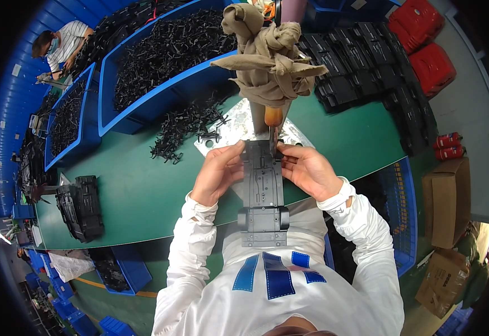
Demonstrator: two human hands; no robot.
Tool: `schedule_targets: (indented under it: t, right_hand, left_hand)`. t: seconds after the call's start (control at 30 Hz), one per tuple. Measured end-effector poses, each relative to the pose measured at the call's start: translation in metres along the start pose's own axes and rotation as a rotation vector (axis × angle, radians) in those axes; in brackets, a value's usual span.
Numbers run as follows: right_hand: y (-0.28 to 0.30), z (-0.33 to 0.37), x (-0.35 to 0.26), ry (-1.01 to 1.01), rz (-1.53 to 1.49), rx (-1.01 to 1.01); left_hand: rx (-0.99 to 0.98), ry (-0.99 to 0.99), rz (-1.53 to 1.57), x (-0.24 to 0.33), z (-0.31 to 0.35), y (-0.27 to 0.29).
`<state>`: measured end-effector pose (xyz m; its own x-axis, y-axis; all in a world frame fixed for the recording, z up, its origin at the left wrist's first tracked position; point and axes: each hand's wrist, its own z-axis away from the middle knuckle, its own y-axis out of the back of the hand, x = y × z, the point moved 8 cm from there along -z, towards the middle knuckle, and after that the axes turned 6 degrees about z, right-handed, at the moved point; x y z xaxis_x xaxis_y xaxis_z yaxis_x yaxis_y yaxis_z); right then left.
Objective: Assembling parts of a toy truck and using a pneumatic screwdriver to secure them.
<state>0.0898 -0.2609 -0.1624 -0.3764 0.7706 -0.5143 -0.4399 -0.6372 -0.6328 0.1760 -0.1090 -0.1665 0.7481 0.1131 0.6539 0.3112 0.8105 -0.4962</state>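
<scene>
A long black plastic chassis (264, 187), looking like a toy car's underside, lies lengthwise before me, its near end out over the table edge. On its left side, my left hand (220, 172) grips the far part between thumb and fingers. My right hand (310, 171) closes on the opposite side near the far end. Over that end stands a machine post wrapped in knotted tan cloth (272, 64), with an orange-brown piece (273, 116) and a narrow metal tip below. Beneath the post is a shiny metal plate (236, 120). Whether the tip touches the chassis I cannot tell.
Small black plastic parts (180, 126) lie heaped on the green table (138, 193), beside a large blue bin (138, 115) full of them. More black chassis (362, 67) are stacked at right, others (80, 208) at left. Red cases (432, 68) stand far right. Another person (70, 45) works far left.
</scene>
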Motion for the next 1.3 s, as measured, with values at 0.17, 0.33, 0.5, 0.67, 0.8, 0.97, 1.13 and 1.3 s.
schedule_targets:
  t: [0.17, 0.33, 0.5, 0.67, 0.8, 0.97, 1.13, 1.3]
  right_hand:
    - [0.001, -0.001, 0.001, -0.003, -0.001, -0.003]
    - [-0.003, 0.001, -0.002, -0.001, -0.008, -0.013]
    - [-0.003, 0.001, -0.002, 0.005, 0.0, -0.018]
    - [-0.001, 0.002, -0.003, 0.013, 0.017, -0.002]
    - [0.0, 0.006, -0.003, -0.012, 0.007, 0.02]
    - [0.007, 0.009, -0.006, -0.028, 0.018, 0.017]
    - [0.012, 0.014, -0.013, -0.02, 0.045, 0.025]
    - [0.018, 0.017, -0.018, -0.009, 0.082, 0.036]
  left_hand:
    - [-0.035, -0.008, 0.045, 0.002, 0.002, -0.005]
    - [-0.05, -0.023, 0.053, 0.003, 0.003, -0.006]
    - [-0.037, -0.022, 0.055, 0.003, 0.002, -0.007]
    - [-0.085, 0.005, 0.061, -0.005, -0.005, 0.003]
    - [-0.051, 0.02, 0.008, -0.003, 0.0, -0.001]
    - [-0.143, 0.076, 0.025, -0.004, 0.009, -0.02]
    - [-0.111, 0.094, 0.061, -0.007, 0.007, -0.03]
    - [-0.084, 0.109, 0.113, -0.008, 0.007, -0.039]
